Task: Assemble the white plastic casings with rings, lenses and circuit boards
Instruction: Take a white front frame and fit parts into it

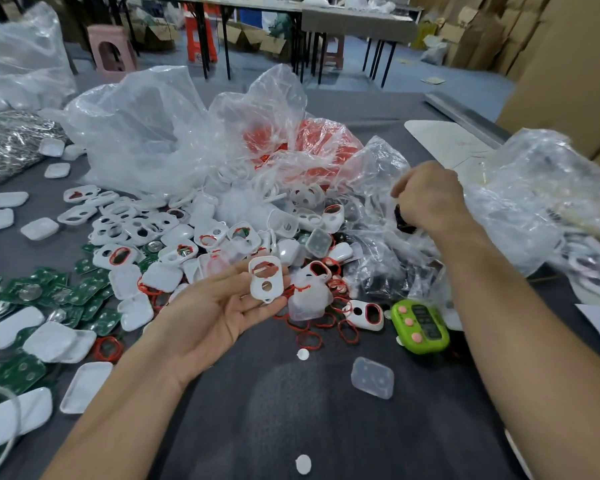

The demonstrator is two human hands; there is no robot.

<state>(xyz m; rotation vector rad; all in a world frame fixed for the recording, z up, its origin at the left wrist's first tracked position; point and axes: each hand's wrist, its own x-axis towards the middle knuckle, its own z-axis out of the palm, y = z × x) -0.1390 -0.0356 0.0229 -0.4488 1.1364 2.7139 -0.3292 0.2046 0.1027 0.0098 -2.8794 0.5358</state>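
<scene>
- Over the middle of the grey table (291, 410), the left hand (219, 313) lies palm up and pinches a white casing (266, 280) lightly at the fingertips. A red ring (264, 268) already sits round the casing's larger opening.
- The right hand (428, 199) is well apart, up at the mouth of a clear bag (378, 174). Its fingers are curled tight round a dark item (404, 221).
- The step in hand looks like fetching the next part for the held casing.
- To do it well, the left hand should keep the casing level with its openings facing up, so that the ring does not slip out of its seat.
- The right hand should draw out a single piece and free it of the plastic film before bringing it across.
- Green circuit boards (32, 292) lie scattered at the left, and a clear lens cover (373, 377) lies alone near the front. Both are within reach for later steps.
- What the dark item is cannot be told, since the hand and the crumpled film hide most of it.
- Whether the ring is fully seated all the way round is too small to judge.
- The casing's underside is hidden by the fingers.
- A second bag at the far right is blurred.
</scene>
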